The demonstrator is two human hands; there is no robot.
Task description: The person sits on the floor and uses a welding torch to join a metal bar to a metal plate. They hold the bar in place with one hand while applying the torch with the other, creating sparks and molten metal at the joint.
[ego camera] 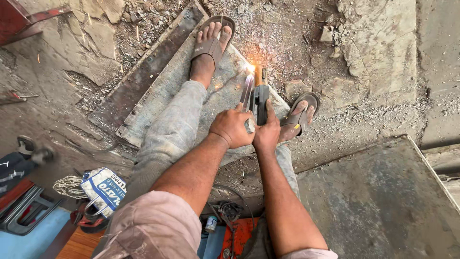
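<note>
My left hand (232, 127) and my right hand (266, 133) are closed together around a black cutting torch (261, 100), side by side. Its tip points at the far edge of a grey metal sheet (167, 86) lying on the ground. A bright orange flame with sparks (251, 69) burns at that edge. My left foot in a brown sandal (211, 41) stands on the sheet. My right foot in a sandal (299, 112) rests beside the sheet's right corner. Which fingers grip which part of the torch is hidden.
A rusty metal strip (148, 67) lies along the sheet's left side. A large grey slab (383, 196) sits at lower right. A printed bag (104, 187), coiled cord (67, 186), blue and red tools and hoses (225, 216) lie near me. Rubble covers the ground.
</note>
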